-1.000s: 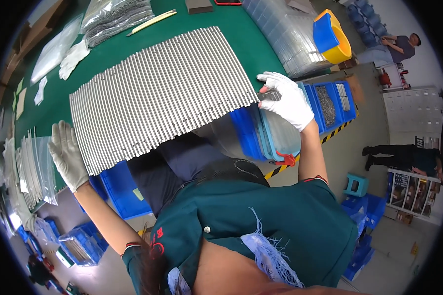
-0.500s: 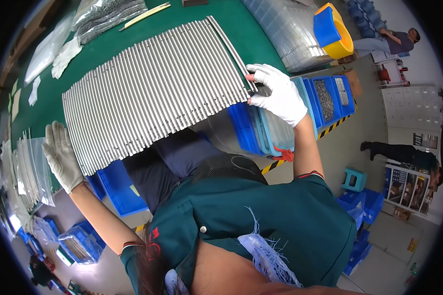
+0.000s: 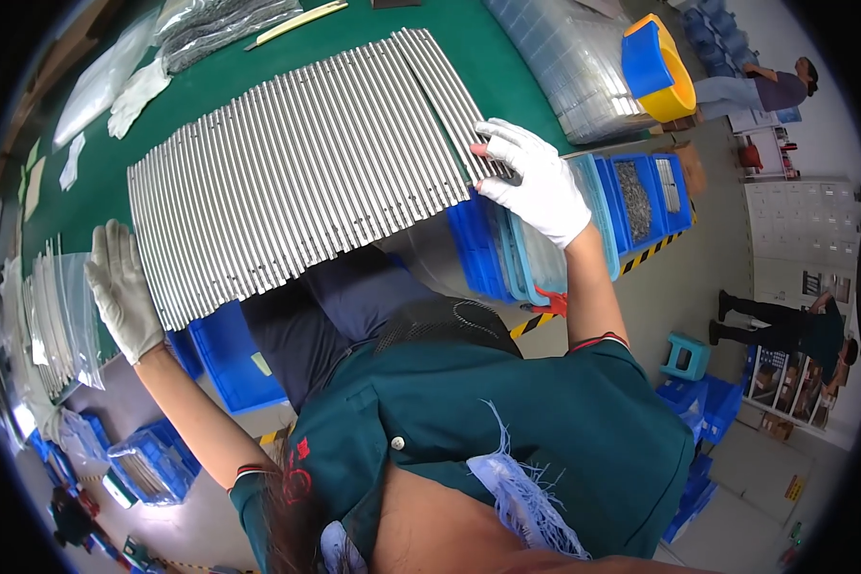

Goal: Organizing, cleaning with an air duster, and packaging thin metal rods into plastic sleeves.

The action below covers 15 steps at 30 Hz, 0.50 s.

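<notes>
Metal rods [image 3: 287, 182] lie side by side in a row along the near edge of the green counter [image 3: 517, 91], near ends about level with it; can't tell how much overhangs. My right hand [image 3: 536, 182] is curled round the near ends of the rightmost bunch [image 3: 450, 100], thumb and fingertips apart; can't tell if it's really pinching. My left hand [image 3: 124, 292] is flat, fingers straight, just beside the leftmost rod, holding nothing.

Risks: a narrow gap splits the bunch from the row, and no hand is on its far ends. Moving only the near ends could fan it or cross rods. They look round, so a loose one could roll. Drag toward me too hard: rods tip off the near edge into the blue bin [image 3: 478, 253] or onto the floor [image 3: 703, 258]. Left side pushes unevenly: row skews, rods ride up.
</notes>
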Each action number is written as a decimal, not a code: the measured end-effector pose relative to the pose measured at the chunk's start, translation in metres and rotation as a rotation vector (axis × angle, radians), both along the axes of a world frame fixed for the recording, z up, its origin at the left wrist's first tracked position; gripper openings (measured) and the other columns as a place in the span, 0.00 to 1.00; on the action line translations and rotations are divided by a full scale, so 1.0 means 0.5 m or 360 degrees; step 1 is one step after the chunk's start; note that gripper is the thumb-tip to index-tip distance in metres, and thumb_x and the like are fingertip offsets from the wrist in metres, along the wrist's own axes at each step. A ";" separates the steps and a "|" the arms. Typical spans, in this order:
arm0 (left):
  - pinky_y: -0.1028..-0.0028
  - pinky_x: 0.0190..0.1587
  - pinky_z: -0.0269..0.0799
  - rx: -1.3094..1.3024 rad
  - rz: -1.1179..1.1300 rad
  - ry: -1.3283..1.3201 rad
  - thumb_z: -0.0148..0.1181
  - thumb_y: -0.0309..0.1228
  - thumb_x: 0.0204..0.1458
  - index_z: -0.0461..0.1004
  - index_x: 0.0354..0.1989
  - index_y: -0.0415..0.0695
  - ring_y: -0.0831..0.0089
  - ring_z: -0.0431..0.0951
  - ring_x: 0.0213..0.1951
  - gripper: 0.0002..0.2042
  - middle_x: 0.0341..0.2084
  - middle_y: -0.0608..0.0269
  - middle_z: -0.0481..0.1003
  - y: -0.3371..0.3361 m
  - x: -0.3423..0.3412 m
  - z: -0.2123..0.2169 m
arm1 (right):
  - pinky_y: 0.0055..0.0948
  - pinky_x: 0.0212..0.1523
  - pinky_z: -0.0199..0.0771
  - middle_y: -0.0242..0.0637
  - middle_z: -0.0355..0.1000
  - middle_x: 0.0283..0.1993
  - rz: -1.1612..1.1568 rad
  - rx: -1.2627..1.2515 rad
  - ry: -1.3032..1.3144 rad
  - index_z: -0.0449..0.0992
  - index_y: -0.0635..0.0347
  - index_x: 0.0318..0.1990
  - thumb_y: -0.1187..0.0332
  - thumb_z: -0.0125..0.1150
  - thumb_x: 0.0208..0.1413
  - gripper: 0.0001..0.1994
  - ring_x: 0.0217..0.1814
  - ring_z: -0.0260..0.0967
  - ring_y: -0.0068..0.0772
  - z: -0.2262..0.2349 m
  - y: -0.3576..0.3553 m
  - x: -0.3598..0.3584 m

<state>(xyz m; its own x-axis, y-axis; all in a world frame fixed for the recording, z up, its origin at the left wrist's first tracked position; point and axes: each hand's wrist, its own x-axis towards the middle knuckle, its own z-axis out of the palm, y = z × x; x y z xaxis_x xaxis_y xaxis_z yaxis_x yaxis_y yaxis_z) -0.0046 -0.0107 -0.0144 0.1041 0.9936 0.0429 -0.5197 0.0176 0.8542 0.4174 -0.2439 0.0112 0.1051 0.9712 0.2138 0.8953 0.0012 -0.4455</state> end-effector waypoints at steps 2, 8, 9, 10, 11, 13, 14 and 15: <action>0.62 0.71 0.40 0.0015 -0.0024 0.0001 0.44 0.44 0.62 0.46 0.65 0.29 0.57 0.47 0.68 0.33 0.65 0.39 0.49 0.002 -0.001 0.000 | 0.38 0.63 0.60 0.41 0.68 0.58 -0.0018 0.0014 0.0056 0.76 0.57 0.46 0.62 0.68 0.39 0.23 0.64 0.60 0.46 0.004 0.000 -0.002; 0.62 0.71 0.39 -0.0005 -0.0011 0.0020 0.45 0.45 0.62 0.46 0.65 0.29 0.55 0.47 0.68 0.33 0.65 0.39 0.49 0.000 -0.005 -0.006 | 0.40 0.61 0.61 0.41 0.69 0.55 0.0187 0.0145 -0.0149 0.75 0.56 0.43 0.58 0.68 0.39 0.22 0.60 0.63 0.48 -0.002 0.018 -0.017; 0.62 0.71 0.39 -0.0021 -0.0005 0.0016 0.45 0.45 0.62 0.46 0.65 0.29 0.55 0.47 0.68 0.34 0.65 0.39 0.49 0.000 -0.004 -0.006 | 0.40 0.62 0.61 0.41 0.69 0.55 0.0160 0.0132 -0.0131 0.75 0.56 0.43 0.59 0.68 0.39 0.22 0.60 0.63 0.48 -0.003 0.019 -0.017; 0.62 0.71 0.39 -0.0012 -0.0004 0.0017 0.46 0.45 0.61 0.47 0.65 0.29 0.55 0.47 0.68 0.34 0.65 0.40 0.50 0.002 -0.004 -0.008 | 0.40 0.62 0.60 0.41 0.70 0.54 0.0134 0.0119 -0.0114 0.75 0.56 0.43 0.59 0.68 0.39 0.22 0.59 0.63 0.48 -0.004 0.019 -0.016; 0.62 0.71 0.39 -0.0011 0.0000 0.0019 0.46 0.45 0.61 0.47 0.65 0.29 0.55 0.47 0.68 0.34 0.65 0.40 0.50 0.002 -0.005 -0.009 | 0.40 0.62 0.60 0.41 0.70 0.54 0.0138 0.0119 -0.0111 0.75 0.56 0.43 0.59 0.68 0.39 0.22 0.59 0.63 0.48 -0.004 0.019 -0.017; 0.62 0.71 0.39 0.0029 -0.0030 0.0036 0.46 0.46 0.61 0.48 0.65 0.30 0.55 0.47 0.68 0.34 0.65 0.40 0.50 0.003 -0.007 -0.010 | 0.40 0.61 0.61 0.41 0.70 0.54 0.0086 0.0155 -0.0210 0.74 0.57 0.43 0.59 0.68 0.39 0.22 0.59 0.63 0.48 -0.005 0.017 -0.021; 0.62 0.71 0.39 0.0026 -0.0035 0.0044 0.47 0.46 0.60 0.48 0.65 0.30 0.55 0.47 0.68 0.34 0.65 0.40 0.50 0.003 -0.008 -0.009 | 0.40 0.62 0.59 0.41 0.70 0.54 0.0123 0.0129 -0.0143 0.75 0.56 0.42 0.60 0.68 0.39 0.21 0.59 0.63 0.46 0.006 0.019 -0.026; 0.62 0.71 0.39 0.0025 -0.0029 0.0046 0.47 0.46 0.60 0.48 0.65 0.30 0.55 0.47 0.68 0.34 0.65 0.40 0.50 0.003 -0.010 -0.010 | 0.40 0.62 0.59 0.41 0.70 0.54 0.0129 0.0129 -0.0140 0.75 0.56 0.42 0.60 0.68 0.39 0.21 0.59 0.63 0.46 0.009 0.022 -0.030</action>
